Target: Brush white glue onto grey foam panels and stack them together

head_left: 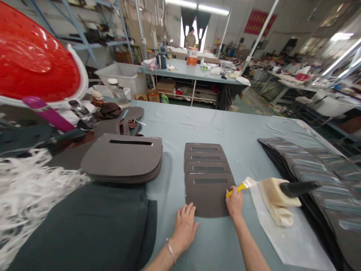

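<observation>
Several brown-grey flat panels [210, 199], each with a rectangular slot near its top edge, overlap in a stepped row on the blue-grey table. My left hand [185, 225] lies with fingers stretched out at the lower left edge of the nearest panel. At that panel's right edge, my right hand [234, 205] is closed around a paintbrush [239, 188] with a yellow handle. Its pale bristles point up and to the right, away from the panels. To the left sits a thick stack of larger slotted panels [124, 156].
A cream block with a dark handle [279, 195] rests on a white sheet [299, 244] at right. Beyond it lie dark panels with shiny strips [318, 169]. Dark folded fabric [93, 226] and white strips [34, 199] occupy the left. A red lamp-like object [36, 56] overhangs the upper left.
</observation>
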### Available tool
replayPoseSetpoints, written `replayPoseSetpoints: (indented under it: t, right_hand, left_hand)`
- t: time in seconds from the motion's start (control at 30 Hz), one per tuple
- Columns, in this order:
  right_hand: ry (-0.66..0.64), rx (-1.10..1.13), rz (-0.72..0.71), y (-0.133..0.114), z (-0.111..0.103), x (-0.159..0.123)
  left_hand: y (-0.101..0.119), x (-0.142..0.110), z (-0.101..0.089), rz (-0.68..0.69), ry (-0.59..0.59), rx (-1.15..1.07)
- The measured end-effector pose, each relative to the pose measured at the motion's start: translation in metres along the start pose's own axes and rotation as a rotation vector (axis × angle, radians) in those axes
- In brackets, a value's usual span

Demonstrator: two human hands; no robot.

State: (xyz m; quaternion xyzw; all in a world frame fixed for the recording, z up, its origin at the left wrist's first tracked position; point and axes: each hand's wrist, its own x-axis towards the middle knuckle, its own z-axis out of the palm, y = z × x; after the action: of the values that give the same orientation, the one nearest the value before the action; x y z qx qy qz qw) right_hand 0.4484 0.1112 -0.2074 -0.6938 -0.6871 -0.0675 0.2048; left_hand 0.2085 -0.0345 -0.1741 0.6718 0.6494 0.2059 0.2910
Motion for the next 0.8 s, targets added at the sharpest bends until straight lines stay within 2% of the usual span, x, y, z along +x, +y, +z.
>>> replayPoseSetpoints:
  t: [0.1,0.2,0.3,0.4,0.5,0.57,0.67,0.73,0.8]
  right_hand:
    - [-0.005,0.001,-0.039,0.003,-0.001,-0.001]
    - [0.029,0.002,-0.047,0.004,-0.003,-0.004]
    - [0.086,0.028,-0.026,-0.004,-0.003,-0.009]
    - [0.109,0.091,-0.010,-0.030,-0.002,-0.018]
    - [0.055,0.219,-0.046,-0.081,-0.012,-0.042]
    - [-0.020,0.345,-0.107,-0.127,-0.026,-0.066]
    - [-0.189,0.606,-0.206,-0.206,-0.052,-0.108]
    - [-0.340,0.756,-0.240,-0.256,-0.067,-0.134]
    - [-0.459,0.833,-0.254,-0.297,-0.078,-0.153]
  left_hand:
    - [0.001,-0.005,-0.004,0.005,-0.009,-0.025]
    - [0.005,-0.012,-0.016,0.000,-0.018,-0.050]
    - [0.008,-0.025,-0.041,0.009,0.034,-0.053]
    - [0.006,-0.049,-0.078,-0.013,0.146,-0.013]
    - [-0.006,-0.083,-0.117,-0.134,0.314,0.080]
    - [-0.023,-0.109,-0.139,-0.275,0.475,0.165]
    - [-0.057,-0.145,-0.161,-0.504,0.694,0.289]
    - [-0.077,-0.163,-0.171,-0.577,0.737,0.327]
    - [-0.089,-0.174,-0.177,-0.551,0.697,0.314]
